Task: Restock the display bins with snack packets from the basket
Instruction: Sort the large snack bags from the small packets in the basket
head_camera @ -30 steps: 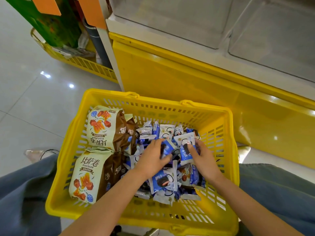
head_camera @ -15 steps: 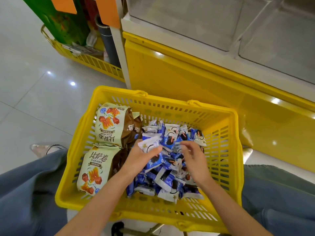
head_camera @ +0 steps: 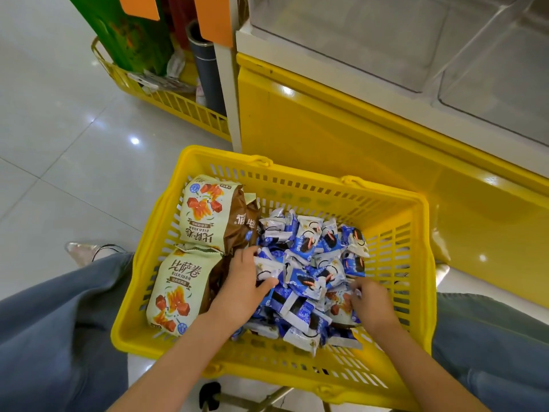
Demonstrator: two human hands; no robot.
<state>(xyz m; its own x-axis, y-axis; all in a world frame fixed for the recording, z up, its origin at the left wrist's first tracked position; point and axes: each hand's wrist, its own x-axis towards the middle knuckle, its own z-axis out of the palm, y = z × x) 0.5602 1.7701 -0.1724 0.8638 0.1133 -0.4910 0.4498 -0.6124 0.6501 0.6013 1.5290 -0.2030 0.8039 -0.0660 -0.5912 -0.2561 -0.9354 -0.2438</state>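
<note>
a: left hand (head_camera: 243,289) curls round packets (head_camera: 309,263) in the basket (head_camera: 303,172) — right hand (head_camera: 371,304) is buried, can't tell its grip.
b: scoop with both, lift level — bins (head_camera: 356,40) sit above.

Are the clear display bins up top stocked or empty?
Empty where visible: both clear bins show bare floors, nothing inside.
</note>
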